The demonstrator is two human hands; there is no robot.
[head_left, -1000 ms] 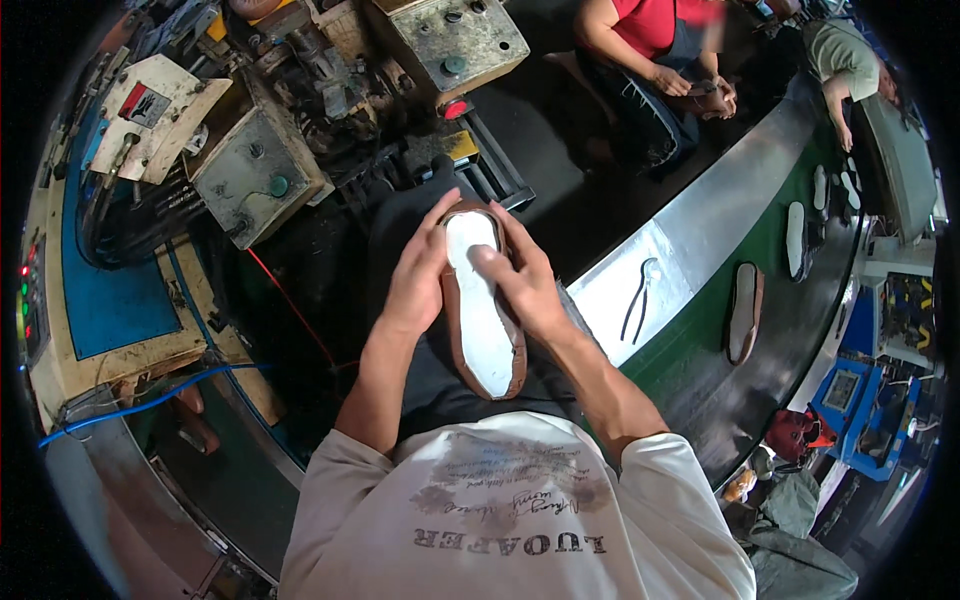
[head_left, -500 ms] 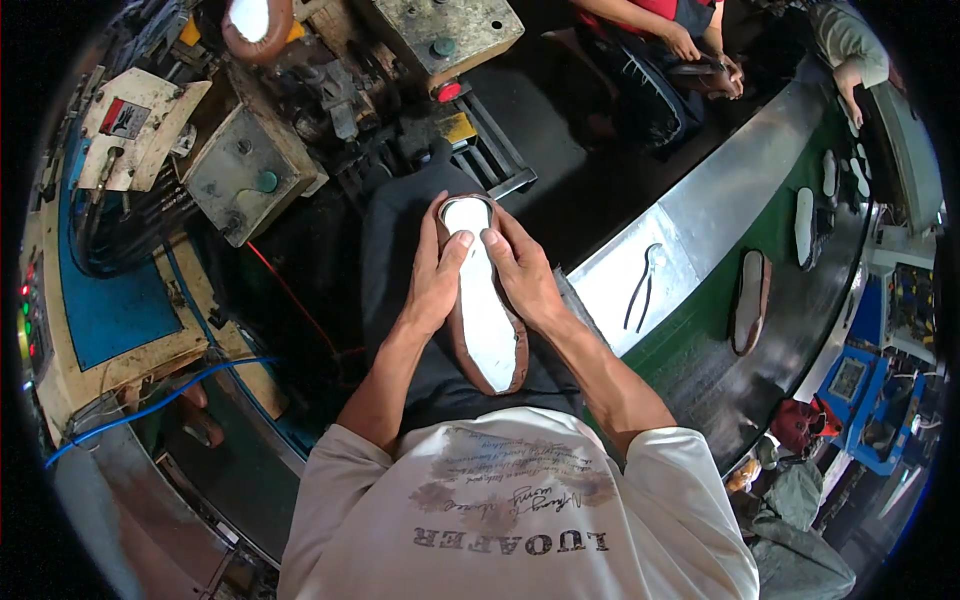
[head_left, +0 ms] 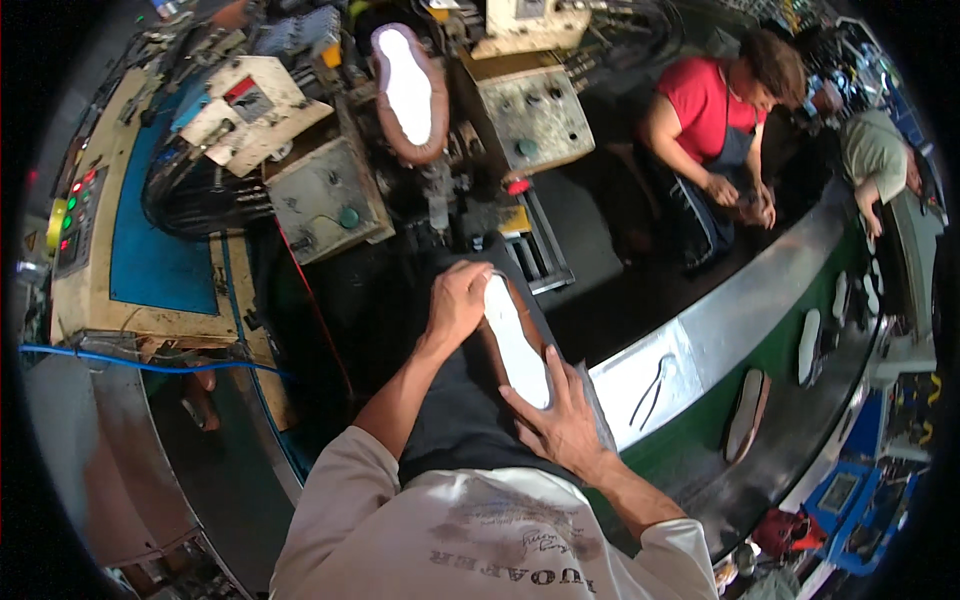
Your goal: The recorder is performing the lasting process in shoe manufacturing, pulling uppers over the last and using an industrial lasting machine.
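Observation:
A brown shoe upper with a white sole board (head_left: 517,345) lies bottom up over my lap, slanting from upper left to lower right. My left hand (head_left: 460,303) is closed on its far end, with the thumb at the edge of the white board. At the near end my right hand (head_left: 562,415) grips the shoe, fingers along the right side and thumb on the left. What lies under the shoe is hidden. Ahead, another brown shoe with a white sole (head_left: 410,100) sits bottom up on a machine.
Metal control boxes (head_left: 335,205) (head_left: 535,120) flank the machine's shoe. Pincers (head_left: 655,388) rest on the metal ledge (head_left: 700,345) at right. Beside it, a green conveyor (head_left: 690,425) carries several shoes, one brown (head_left: 747,415). Two people work beyond, one in a red shirt (head_left: 692,110).
My hands have shifted from both sides of the shoe's far end to opposite ends. The shoe now slants more and lies lower in view. The view has tilted up, showing more of the machine.

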